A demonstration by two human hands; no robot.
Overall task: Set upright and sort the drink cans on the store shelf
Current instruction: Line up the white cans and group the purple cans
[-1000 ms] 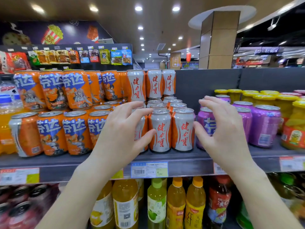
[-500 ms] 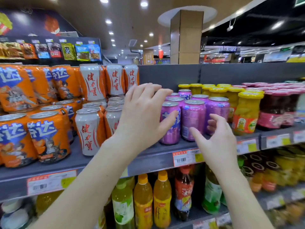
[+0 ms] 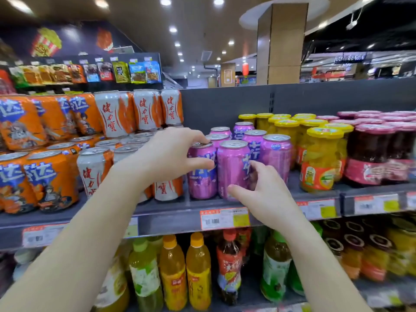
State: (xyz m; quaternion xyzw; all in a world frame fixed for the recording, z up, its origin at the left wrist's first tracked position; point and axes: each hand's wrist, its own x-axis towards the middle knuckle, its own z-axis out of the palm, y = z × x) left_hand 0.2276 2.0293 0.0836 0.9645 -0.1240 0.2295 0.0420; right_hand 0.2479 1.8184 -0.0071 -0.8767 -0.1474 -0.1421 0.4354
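While left hand (image 3: 171,156) grips purple can (image 3: 201,182) | right hand (image 3: 264,195) grips neighbouring can (image 3: 231,164)

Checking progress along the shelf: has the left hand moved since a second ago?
Yes. The left hand went right, from the white cans to the leftmost purple can, which it now grips.
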